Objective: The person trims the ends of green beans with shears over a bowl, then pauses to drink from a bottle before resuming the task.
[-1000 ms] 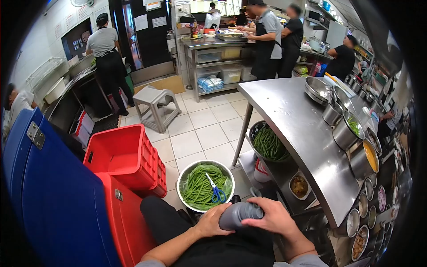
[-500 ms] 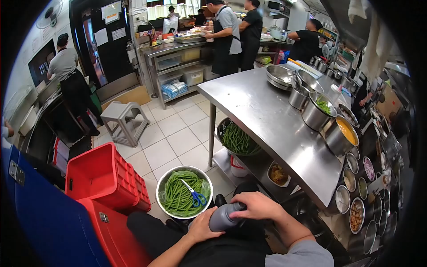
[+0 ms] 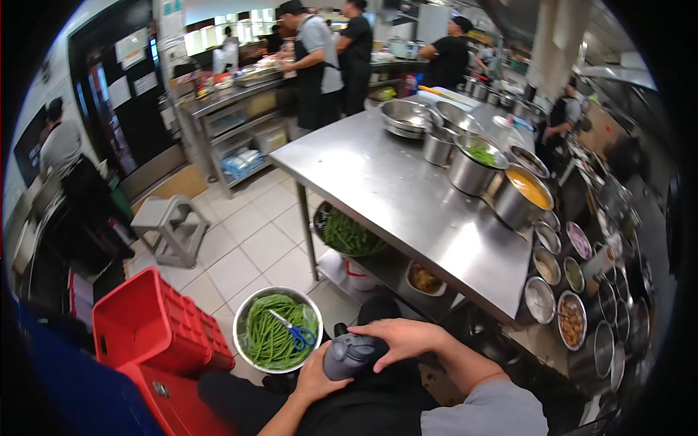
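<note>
A grey bottle [image 3: 347, 357] with a dark grey lid stands roughly upright in my lap, its top facing me. My left hand [image 3: 317, 376] is wrapped round its side. My right hand [image 3: 407, 340] is beside the lid, fingers stretched along its far edge and thumb held apart; whether the fingertips touch the lid is hard to tell. On the floor in front of me sits a metal bowl [image 3: 241, 336] lined with a clear plastic bag and full of long green beans [image 3: 273, 338]. Blue-handled scissors [image 3: 297, 330] lie on top of the beans.
Red crates [image 3: 156, 323] are at my left. A steel table [image 3: 378, 185] on my right carries several pots and bowls, with a basket of green beans [image 3: 349, 231] beneath it. A grey stool [image 3: 171, 229] stands on the tiles. Several people work around the kitchen.
My view has turned to the right. The bottle has tipped from lying aslant to more upright, and my right hand has loosened from its top, fingers now spread.
</note>
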Motion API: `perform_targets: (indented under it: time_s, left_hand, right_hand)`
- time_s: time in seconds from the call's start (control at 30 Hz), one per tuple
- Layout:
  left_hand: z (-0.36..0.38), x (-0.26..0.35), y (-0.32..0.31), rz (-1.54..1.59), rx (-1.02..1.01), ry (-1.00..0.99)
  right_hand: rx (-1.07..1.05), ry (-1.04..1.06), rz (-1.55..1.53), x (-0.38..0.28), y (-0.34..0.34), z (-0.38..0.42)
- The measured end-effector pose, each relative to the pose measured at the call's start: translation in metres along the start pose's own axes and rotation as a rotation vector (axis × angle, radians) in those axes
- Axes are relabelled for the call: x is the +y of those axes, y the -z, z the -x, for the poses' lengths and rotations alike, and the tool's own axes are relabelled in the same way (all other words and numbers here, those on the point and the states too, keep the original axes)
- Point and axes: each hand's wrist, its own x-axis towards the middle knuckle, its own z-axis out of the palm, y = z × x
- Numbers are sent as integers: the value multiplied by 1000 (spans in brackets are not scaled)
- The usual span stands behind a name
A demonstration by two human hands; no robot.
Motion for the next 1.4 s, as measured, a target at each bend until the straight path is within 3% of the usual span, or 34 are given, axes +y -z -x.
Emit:
perform_targets:
  time_s: [0.03, 0.13, 0.4, 0.47, 0.6, 0.7, 0.87, 0.97, 1.07, 1.17, 1.27, 1.4]
  left_hand:
    - [-3, 5, 3, -1, 4, -22]
    - [-6, 4, -2, 8, -19, 6]
    - [-14, 6, -22, -72, 92, -5]
    - [-16, 7, -24, -75, 106, -26]
    - [-23, 11, -20, 5, 88, 37]
    - [-31, 13, -17, 170, 81, 128]
    - [-57, 8, -28, 148, -46, 129]
    - [-72, 11, -33, 193, -28, 121]
    - [-78, 0, -36, 116, 67, -17]
    - [-62, -5, -7, 209, 88, 26]
    - [-33, -45, 17, 382, 211, 137]
    - [9, -91, 58, 349, 430, 272]
  right_hand:
    - [162, 103, 167, 0, -8, 1]
    - [137, 309, 56, 10, -13, -7]
    - [464, -2, 97, 14, -36, -14]
    - [438, -50, 123, 16, -39, -15]
    - [466, -173, -17, 16, -39, -15]
    - [624, 6, -675, 49, -69, -28]
    - [1023, 41, -708, 75, -113, -52]
    - [1132, 27, -674, 92, -104, -66]
    - [1251, -11, -820, 117, -78, -77]
    - [1361, -95, -983, 135, -32, -74]
    - [1568, -10, -817, 159, 4, -74]
    - [1536, 61, -878, 138, 37, -68]
